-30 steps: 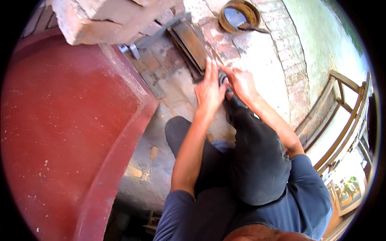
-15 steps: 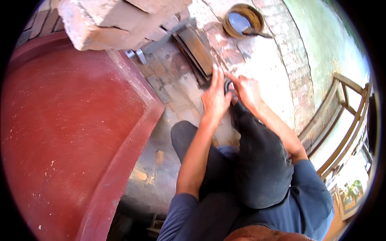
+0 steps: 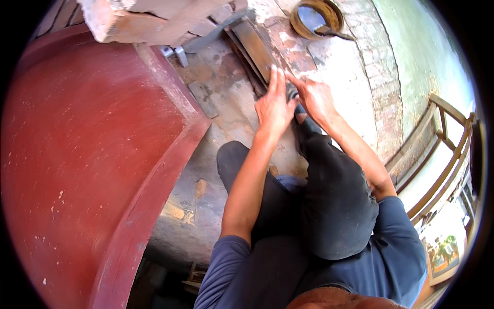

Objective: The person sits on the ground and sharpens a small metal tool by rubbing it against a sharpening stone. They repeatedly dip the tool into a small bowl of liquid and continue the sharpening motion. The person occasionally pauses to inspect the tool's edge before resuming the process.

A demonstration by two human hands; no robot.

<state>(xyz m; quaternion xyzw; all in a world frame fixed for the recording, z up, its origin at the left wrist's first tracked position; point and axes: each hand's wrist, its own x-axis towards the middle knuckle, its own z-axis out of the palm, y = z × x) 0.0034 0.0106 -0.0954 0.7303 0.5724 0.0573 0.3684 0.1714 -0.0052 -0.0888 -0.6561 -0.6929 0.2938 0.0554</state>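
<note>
A long brown rectangular block (image 3: 251, 42), like a sharpening stone, lies slanted on a darker base on the brick floor. At its near end, the index and middle fingers of my left hand (image 3: 274, 107) stretch side by side over the surface, the thumb pointing right. My right hand (image 3: 316, 98) meets them from the right, index finger extended toward the left fingertips and the other fingers curled. Anything pinched between the two hands is too small or hidden to make out. My foot in a dark sandal (image 3: 292, 92) shows between the hands, close to the block's end.
A round brown bowl (image 3: 337, 15) of water with a dark-handled tool stands beyond the block. On the left is a large red panel (image 3: 92, 154); above it sits a pale masonry block (image 3: 149, 26). A wooden chair frame (image 3: 450, 149) stands at the right.
The view has tilted slightly, so the floor, block and bowl sit higher in the picture. My hands have slid a little farther forward over the block, still together.
</note>
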